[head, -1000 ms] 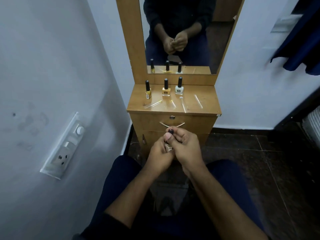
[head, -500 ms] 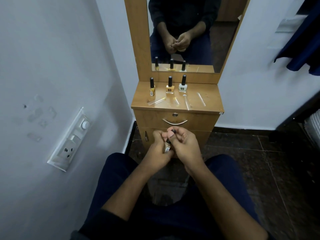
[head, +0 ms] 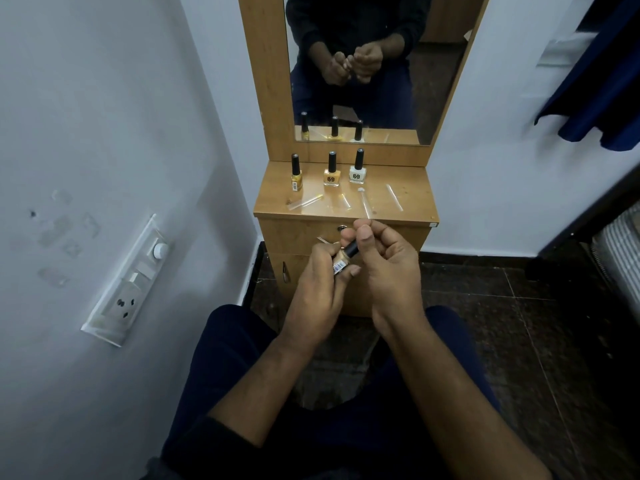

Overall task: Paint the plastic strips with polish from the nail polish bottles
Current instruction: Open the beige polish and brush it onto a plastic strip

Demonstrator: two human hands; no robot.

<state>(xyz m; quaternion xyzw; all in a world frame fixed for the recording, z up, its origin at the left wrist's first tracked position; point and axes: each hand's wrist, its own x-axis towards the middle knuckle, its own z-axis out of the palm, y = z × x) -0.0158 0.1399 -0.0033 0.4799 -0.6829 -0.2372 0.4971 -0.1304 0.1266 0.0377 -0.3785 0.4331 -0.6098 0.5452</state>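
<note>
My left hand [head: 320, 289] grips a small beige nail polish bottle [head: 341, 263] in front of the drawer. Thumb and fingers of my right hand [head: 388, 261] pinch its black cap [head: 350, 249]. On the wooden dresser top [head: 412, 188] stand three more bottles with black caps: a yellow one [head: 296, 179], an orange one [head: 331, 174] and a white one [head: 357, 171]. Several clear plastic strips lie in front of them, among them one at the left [head: 306, 201], one in the middle [head: 365, 204] and one at the right [head: 394, 197].
A mirror [head: 363, 64] rises behind the dresser and reflects my hands. A white wall with a switch-and-socket plate [head: 128, 282] is close on the left. Dark blue cloth [head: 595, 81] hangs at the upper right. Dark floor tiles [head: 519, 323] spread to the right.
My hands have risen slightly toward the dresser edge, and the bottle now tilts more, with its cap pointing up and to the right.
</note>
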